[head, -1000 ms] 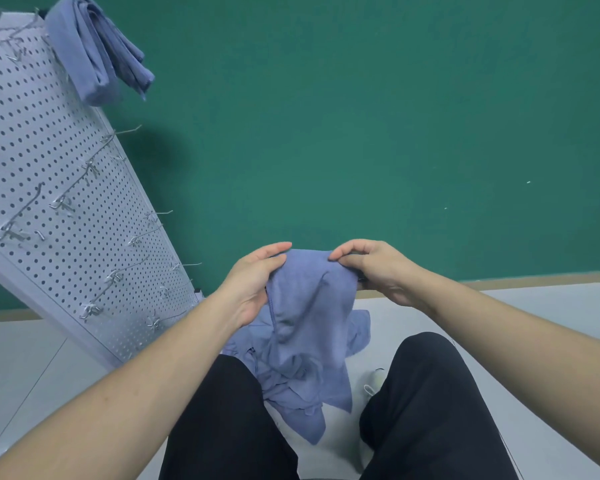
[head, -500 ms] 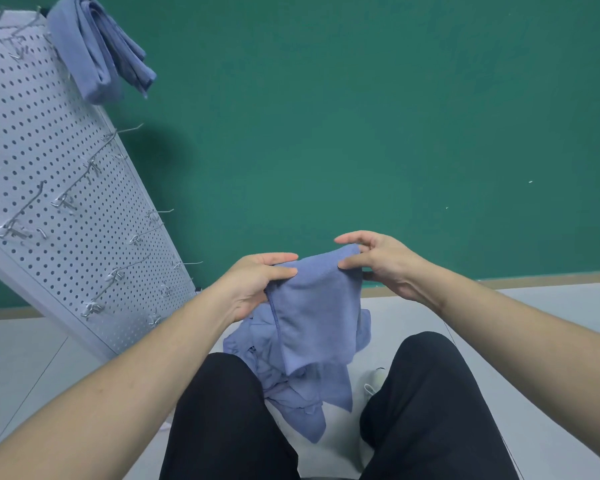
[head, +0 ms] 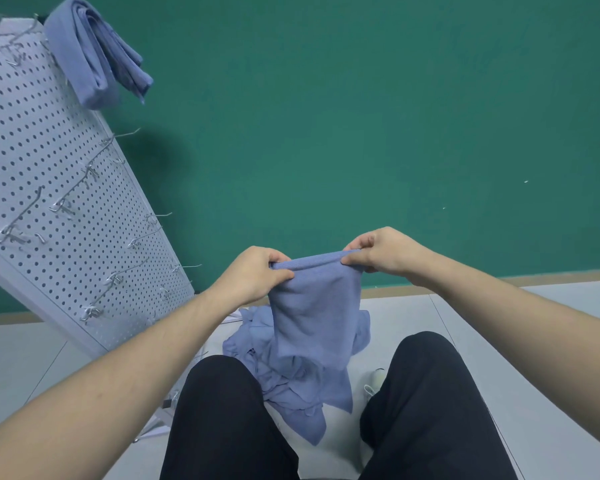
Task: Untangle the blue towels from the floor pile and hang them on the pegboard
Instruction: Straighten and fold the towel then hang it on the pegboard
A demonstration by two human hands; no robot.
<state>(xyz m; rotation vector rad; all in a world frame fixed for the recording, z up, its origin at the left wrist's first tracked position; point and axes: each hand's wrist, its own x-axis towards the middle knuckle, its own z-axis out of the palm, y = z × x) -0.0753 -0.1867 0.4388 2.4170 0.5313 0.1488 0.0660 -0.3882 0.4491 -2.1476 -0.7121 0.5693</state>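
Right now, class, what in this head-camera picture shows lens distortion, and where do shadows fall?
Head view: the wide lens makes the pegboard lean and the forearms flare towards the corners; lighting is soft and even, no glare; a faint shadow from the hooks falls on the green wall; the held towel is sharp.
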